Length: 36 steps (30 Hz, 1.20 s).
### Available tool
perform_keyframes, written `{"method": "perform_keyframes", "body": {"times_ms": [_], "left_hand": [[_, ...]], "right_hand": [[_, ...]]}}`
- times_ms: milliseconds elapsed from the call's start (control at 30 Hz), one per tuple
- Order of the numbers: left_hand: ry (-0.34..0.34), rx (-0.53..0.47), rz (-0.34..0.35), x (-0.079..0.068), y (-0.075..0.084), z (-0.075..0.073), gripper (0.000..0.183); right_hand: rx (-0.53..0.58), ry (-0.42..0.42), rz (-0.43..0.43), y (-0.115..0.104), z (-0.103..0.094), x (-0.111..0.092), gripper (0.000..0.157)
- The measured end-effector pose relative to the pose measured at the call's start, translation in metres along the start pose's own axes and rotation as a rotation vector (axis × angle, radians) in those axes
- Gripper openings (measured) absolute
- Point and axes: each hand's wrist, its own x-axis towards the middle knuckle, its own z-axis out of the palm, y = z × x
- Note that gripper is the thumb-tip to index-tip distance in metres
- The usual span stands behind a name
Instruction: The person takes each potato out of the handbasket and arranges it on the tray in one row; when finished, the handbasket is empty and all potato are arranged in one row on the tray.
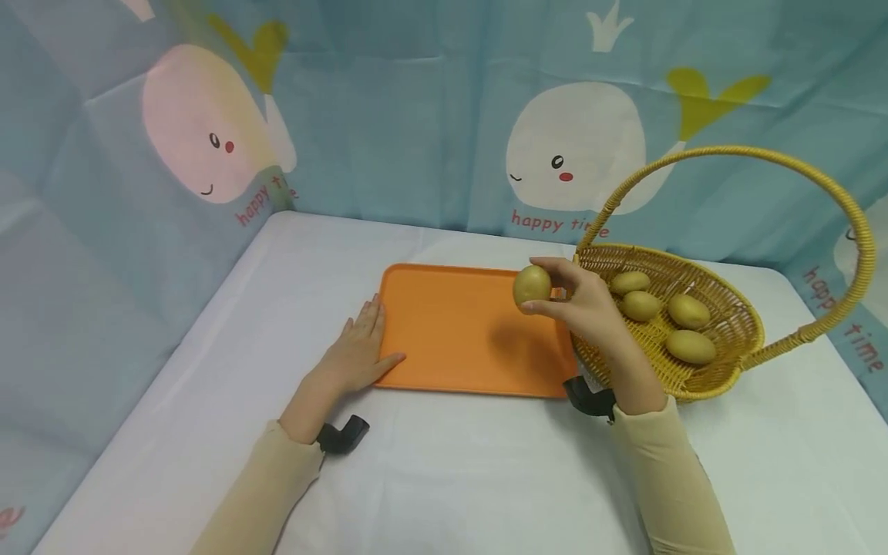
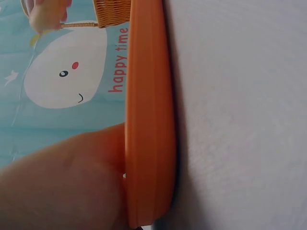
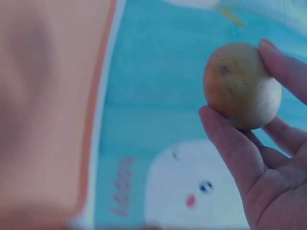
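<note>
Between thumb and fingers, my right hand (image 1: 579,301) grips a potato (image 1: 532,287) above the right part of an orange tray (image 1: 444,331). The right wrist view shows this potato (image 3: 242,86) as round and yellowish with small dark specks. My left hand (image 1: 357,351) rests at the tray's left edge, fingers straight along the rim and thumb reaching over the near corner. In the left wrist view, the tray's side wall (image 2: 151,110) stands close beside that hand. A wicker basket (image 1: 752,331) holding several potatoes (image 1: 690,347) is right of the tray, partly behind my right forearm.
The basket's tall arched handle (image 1: 863,239) rises at the right. A white cloth (image 1: 444,470) covers the table. Behind it hangs a blue curtain (image 1: 388,131) with whale prints. Black wrist mounts (image 1: 343,435) sit below both wrists.
</note>
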Motion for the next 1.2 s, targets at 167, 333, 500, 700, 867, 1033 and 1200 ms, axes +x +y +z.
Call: {"method": "perform_keyframes", "body": {"times_ms": [167,333,500,700,867,1033,1200], "left_hand": [[-0.005,0.009,-0.009,0.000,0.000,-0.001,0.086],[-0.007,0.007,-0.010,0.001,0.001,-0.001,0.087],[-0.009,0.019,-0.011,0.000,0.001,-0.001,0.087],[-0.015,0.009,-0.015,0.001,0.000,0.000,0.086],[-0.022,0.004,-0.024,0.001,-0.001,0.000,0.086],[-0.020,-0.003,-0.020,0.000,0.001,-0.002,0.087],[-0.035,0.010,-0.033,-0.003,0.002,-0.005,0.086]], "right_hand": [[0.085,-0.038,-0.020,0.000,0.031,0.019,0.059],[0.142,-0.053,-0.002,0.001,0.055,0.034,0.058],[0.167,-0.057,0.015,0.005,0.074,0.050,0.057],[0.262,-0.080,0.113,0.007,0.099,0.075,0.057],[0.246,-0.115,0.163,0.012,0.125,0.099,0.055],[0.248,-0.162,0.231,0.019,0.147,0.115,0.055],[0.295,-0.159,0.284,0.014,0.163,0.124,0.059]]}}
